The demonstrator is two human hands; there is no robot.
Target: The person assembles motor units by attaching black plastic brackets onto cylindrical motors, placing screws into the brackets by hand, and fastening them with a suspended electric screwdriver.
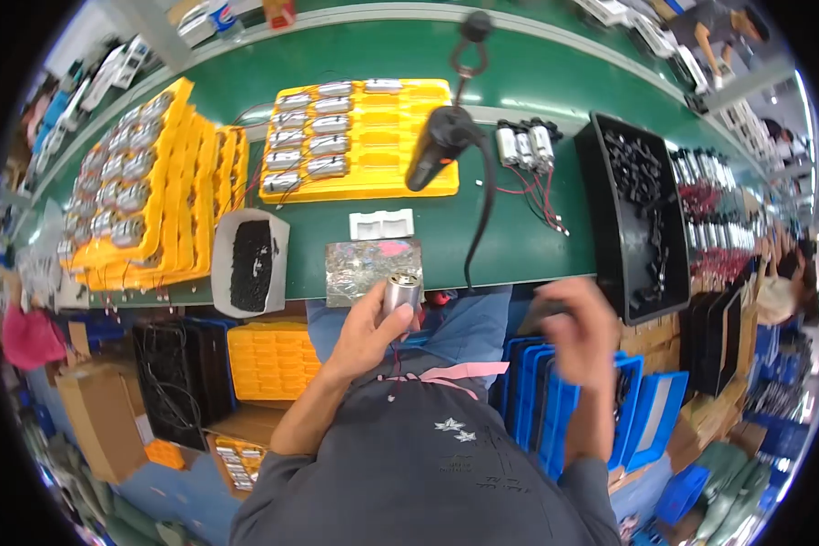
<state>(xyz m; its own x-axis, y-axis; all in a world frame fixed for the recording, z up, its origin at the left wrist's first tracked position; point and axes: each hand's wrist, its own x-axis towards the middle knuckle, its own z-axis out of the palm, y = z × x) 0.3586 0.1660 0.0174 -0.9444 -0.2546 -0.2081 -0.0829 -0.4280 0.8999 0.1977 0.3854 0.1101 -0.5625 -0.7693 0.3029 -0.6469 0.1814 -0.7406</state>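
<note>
A silver cylindrical motor (403, 293) with thin wires hanging below it is gripped in my left hand (373, 329), its end face turned up. That hand is at the front edge of the green bench, over the corner of a worn metal plate (359, 273). Behind the plate lies a white holder (381, 224) with recesses. My right hand (581, 323) is blurred by motion, left of a long black bin (610, 264) of small black parts. Its fingers are curled, with something dark at them that I cannot make out.
A yellow tray (405, 187) holds several motors; stacked yellow trays (177, 214) stand left. A box of black bits (223, 264) is nearby. A black tool (437, 150) hangs over the bench on a cable. Several wired motors (523, 146) lie beyond. Blue crates (528, 409) stand below right.
</note>
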